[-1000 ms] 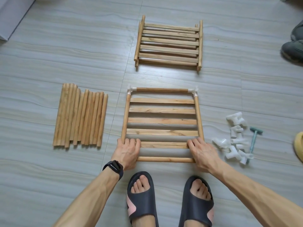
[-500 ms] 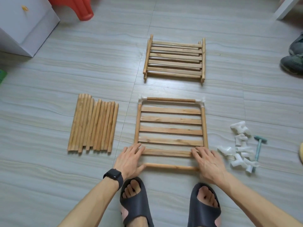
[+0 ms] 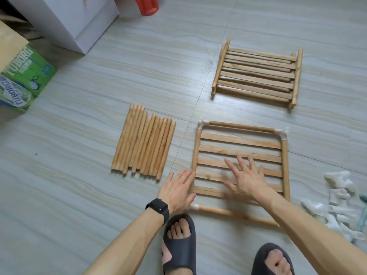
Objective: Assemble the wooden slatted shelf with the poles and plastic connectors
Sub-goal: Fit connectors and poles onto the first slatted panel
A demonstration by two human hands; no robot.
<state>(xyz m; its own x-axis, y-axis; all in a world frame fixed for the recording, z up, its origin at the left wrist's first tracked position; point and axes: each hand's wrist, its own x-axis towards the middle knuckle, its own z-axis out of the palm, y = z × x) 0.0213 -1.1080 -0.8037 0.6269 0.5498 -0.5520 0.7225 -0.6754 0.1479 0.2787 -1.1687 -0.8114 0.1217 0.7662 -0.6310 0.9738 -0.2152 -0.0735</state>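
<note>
- slatted frame (image 3: 241,140) flat on floor, at 12 o'clock from the feet.
- left hand (image 3: 176,191): fingers straight, flat at frame's 8 o'clock corner, gripping nothing.
- right hand (image 3: 248,181): fingers spread over the slats, holding nothing; blurred, contact unclear.
- From frame: loose poles (image 3: 144,143) 9 o'clock, spare panels (image 3: 256,76) 12, plastic connectors (image 3: 338,195) 4.

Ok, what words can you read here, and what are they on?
"TUBORG": big white letters on the upper face of the green carton.
"TUBORG": again across its round logo.
Smaller print on the carton: too blurred to read.
Nothing else shows writing.
</note>
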